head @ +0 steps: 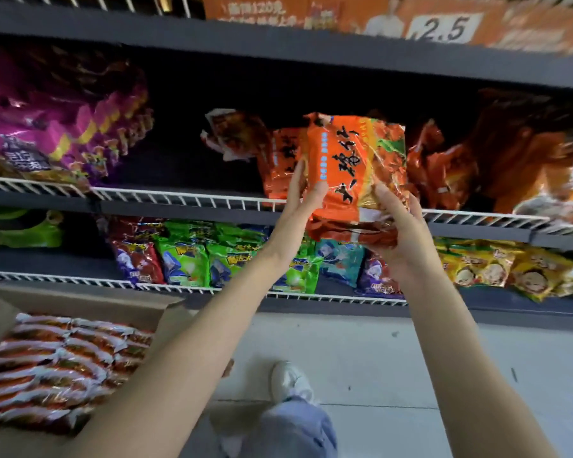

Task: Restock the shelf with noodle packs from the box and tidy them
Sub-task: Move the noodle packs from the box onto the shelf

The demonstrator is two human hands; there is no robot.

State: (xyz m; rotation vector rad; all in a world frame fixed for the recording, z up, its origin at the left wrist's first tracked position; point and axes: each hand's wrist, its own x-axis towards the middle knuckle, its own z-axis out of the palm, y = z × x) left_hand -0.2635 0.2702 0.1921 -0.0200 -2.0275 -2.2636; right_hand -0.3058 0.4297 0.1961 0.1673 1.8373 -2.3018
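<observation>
Both hands, left (300, 201) and right (399, 226), grip the orange pack stack (354, 173) (fingers curled round); ease it upright over the shelf's front rail (179, 197), beside standing packs (278, 160).

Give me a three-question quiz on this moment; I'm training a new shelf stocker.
1. True or false: both hands hold the orange noodle pack.
2. Where is the cardboard box? A) lower left, B) top shelf, C) right of the shoe.
3. What colour are the packs at the far left of the same shelf?

Key: 1 true, left hand and right hand grip its lower edge. 2 A. 3 purple.
</observation>
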